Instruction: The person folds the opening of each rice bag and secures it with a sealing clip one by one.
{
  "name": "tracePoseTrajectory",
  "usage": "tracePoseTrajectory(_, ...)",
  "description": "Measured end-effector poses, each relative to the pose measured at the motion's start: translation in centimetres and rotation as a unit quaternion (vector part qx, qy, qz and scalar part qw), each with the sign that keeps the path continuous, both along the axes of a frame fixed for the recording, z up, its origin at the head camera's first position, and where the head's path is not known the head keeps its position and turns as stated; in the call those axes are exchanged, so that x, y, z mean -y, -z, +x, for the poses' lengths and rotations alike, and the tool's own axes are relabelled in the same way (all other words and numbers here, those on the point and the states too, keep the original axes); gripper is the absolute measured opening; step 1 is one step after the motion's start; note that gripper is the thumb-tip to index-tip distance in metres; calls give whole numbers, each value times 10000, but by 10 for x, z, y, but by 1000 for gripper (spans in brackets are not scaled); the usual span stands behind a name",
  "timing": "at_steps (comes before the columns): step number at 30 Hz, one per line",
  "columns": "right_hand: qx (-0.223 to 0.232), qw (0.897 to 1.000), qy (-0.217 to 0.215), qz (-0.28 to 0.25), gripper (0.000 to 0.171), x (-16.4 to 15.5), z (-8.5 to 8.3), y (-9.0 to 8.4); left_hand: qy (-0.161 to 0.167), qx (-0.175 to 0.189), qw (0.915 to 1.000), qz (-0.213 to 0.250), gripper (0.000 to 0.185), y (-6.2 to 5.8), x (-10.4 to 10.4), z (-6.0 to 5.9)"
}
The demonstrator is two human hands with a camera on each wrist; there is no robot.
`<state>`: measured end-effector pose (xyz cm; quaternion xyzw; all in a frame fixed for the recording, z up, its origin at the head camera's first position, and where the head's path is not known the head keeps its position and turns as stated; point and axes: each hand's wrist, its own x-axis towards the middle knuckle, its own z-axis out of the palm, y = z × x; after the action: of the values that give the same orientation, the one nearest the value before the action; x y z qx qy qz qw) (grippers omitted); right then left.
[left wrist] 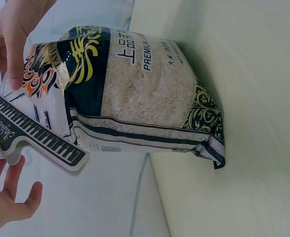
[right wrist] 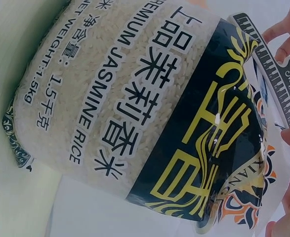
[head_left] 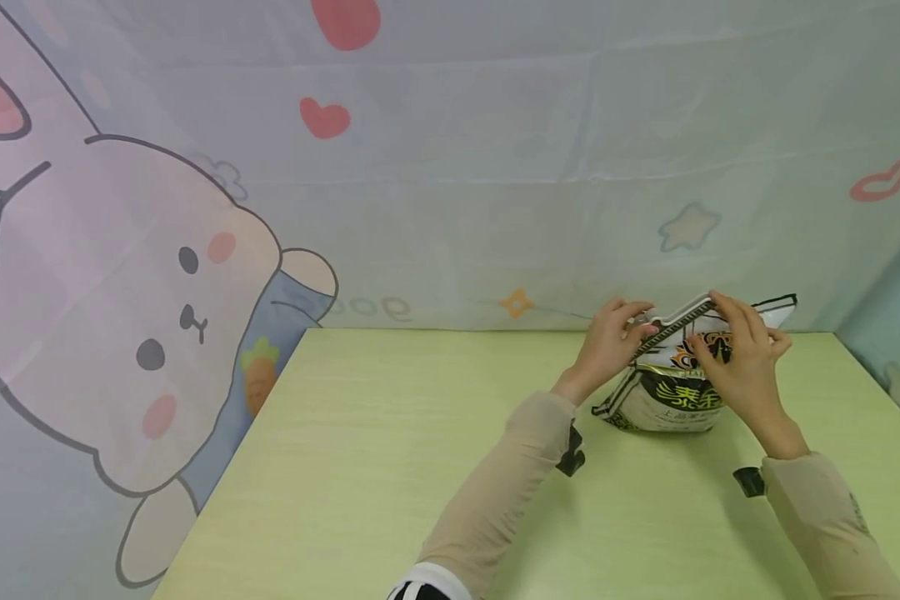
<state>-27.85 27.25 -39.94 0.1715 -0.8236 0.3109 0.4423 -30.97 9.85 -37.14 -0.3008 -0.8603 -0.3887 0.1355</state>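
A bag of jasmine rice (head_left: 678, 408) stands on the table, with a clear front and a dark label with yellow lettering (right wrist: 199, 143). Across its gathered white top slants a bag clip (left wrist: 41, 131) printed with piano keys and the word "Music". My left hand (head_left: 607, 342) pinches the clip by its handle side, thumb in front and fingers behind. On the other side my right hand (head_left: 750, 367) grips the upper bag, its thumb on the front and its index finger at the clip's raised end. The fingers behind the bag are partly hidden.
The pale green table (head_left: 435, 433) ends at a hanging cloth (head_left: 457, 208) printed with a rabbit and hearts, close behind the bag. Black camera mounts (head_left: 750, 481) stick out at both wrists, below the beige sleeves (head_left: 510, 467).
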Motion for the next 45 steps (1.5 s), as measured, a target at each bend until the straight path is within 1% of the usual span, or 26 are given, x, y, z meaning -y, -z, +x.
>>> tracePoseTrajectory(6,18,9999,-108,7,55,2,1,-3,89,100,9997,196,41,5,5,-2)
tracePoseTrajectory(13,86,9998,-154,84,51,0,1,-7,90,250,9985,476,42,9,8,-3)
tracePoseTrajectory(19,161,9994,-247,180,47,-2,0,-12,135,464,9980,399,39,16,13,-4)
tracePoseTrajectory(21,196,9993,-262,168,47,-2,-1,-14,180,528,9975,439,38,19,15,-5)
tracePoseTrajectory(24,280,9992,-272,117,45,-2,-3,-16,128,571,9973,450,36,25,20,-7)
tracePoseTrajectory(29,330,9990,-306,2,41,-2,-5,-18,-51,721,9960,525,34,35,29,-8)
tracePoseTrajectory(31,347,9988,-327,-53,39,-2,-5,-17,-56,741,9954,602,34,38,32,-9)
tracePoseTrajectory(36,451,9982,-338,-190,37,-4,-6,-16,9,558,9958,729,31,46,38,-8)
tracePoseTrajectory(40,553,9972,-317,-388,36,-6,-7,-15,77,597,9949,805,29,51,39,-7)
tracePoseTrajectory(43,613,9964,-280,-513,35,-6,-8,-15,168,840,9926,857,30,54,38,-6)
tracePoseTrajectory(45,632,9963,-232,-535,34,-6,-9,-15,203,1033,9912,807,31,56,37,-6)
